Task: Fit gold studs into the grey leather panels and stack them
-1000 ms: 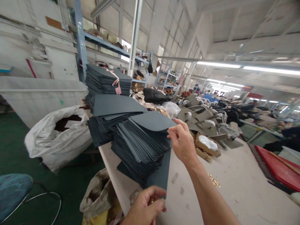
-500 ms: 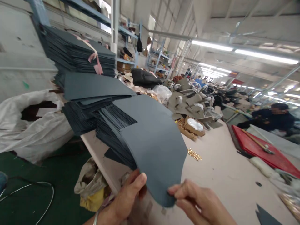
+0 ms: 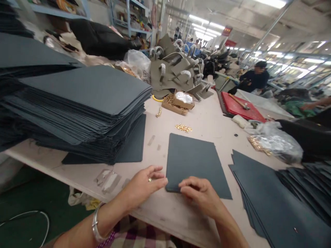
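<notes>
Sheet (image 3: 193,162) of dark grey card lay flat near the table's (image 3: 207,120) front edge. The left hand (image 3: 144,184) stretched its fingers to one corner. The right hand (image 3: 200,194) curled over the near edge, grip unclear. The slumping stack (image 3: 85,100) alongside looked liable to slide onto it.

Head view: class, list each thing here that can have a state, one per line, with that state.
Sheet, lying flat on the table.
Left hand, open, fingertips at the sheet's near corner.
Right hand, fingers curled on the sheet's near edge.
Left stack, tall, fanned out.
Box, open.
Bag, crumpled, lying on the table.
</notes>
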### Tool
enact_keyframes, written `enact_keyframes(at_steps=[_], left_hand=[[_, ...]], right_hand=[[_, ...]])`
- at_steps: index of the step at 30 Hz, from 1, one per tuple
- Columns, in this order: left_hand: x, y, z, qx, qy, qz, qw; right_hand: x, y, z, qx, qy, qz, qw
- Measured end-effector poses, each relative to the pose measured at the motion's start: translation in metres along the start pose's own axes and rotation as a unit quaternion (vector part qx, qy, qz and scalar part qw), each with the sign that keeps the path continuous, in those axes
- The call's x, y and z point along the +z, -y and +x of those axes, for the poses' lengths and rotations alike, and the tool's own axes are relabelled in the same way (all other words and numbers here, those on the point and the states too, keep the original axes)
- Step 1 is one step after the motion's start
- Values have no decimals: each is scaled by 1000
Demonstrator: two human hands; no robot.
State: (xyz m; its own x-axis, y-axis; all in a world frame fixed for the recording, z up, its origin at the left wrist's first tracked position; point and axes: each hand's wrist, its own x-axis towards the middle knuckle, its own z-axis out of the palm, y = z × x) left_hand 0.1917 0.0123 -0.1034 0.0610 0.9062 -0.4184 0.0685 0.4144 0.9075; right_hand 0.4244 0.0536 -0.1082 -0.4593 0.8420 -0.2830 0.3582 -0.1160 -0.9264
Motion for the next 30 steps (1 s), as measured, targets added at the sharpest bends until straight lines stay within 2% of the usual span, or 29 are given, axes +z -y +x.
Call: enact_keyframes(at_steps=[2,4,7,9,10,12,15,18,23,30], left_hand=[[1,-6,15,16,-54,35,998],[1,-13,30,32,-84,43,995],[2,-22,44,28,-69,19,997],[5,-27,45,14,-60,9,998],[6,-29,43,6,-57,4,998],[7,-31,37,-15,-58,-11,998],[6,-29,25,-49,-64,-50,995],[5,-25,17,-77,-29,-100,992],[14,-22,24,-79,108,-64,989],[31,-26,51,-82,86,-48,992]], right_hand=[[-10,-13,8,-25,-132,-36,990],[-21,-24,16,-71,-226,-99,966],[-30,-29,22,-149,-274,-276,909],[-31,-27,22,-157,-262,-353,884],[-29,-24,19,-152,-248,-364,885],[-24,-17,11,-138,-206,-342,906],[-21,-8,-6,-97,-105,-269,952],[-25,-3,-15,-50,-35,-196,979],[-29,-10,-6,-1,-31,-21,999],[-23,-10,7,81,-80,131,985]])
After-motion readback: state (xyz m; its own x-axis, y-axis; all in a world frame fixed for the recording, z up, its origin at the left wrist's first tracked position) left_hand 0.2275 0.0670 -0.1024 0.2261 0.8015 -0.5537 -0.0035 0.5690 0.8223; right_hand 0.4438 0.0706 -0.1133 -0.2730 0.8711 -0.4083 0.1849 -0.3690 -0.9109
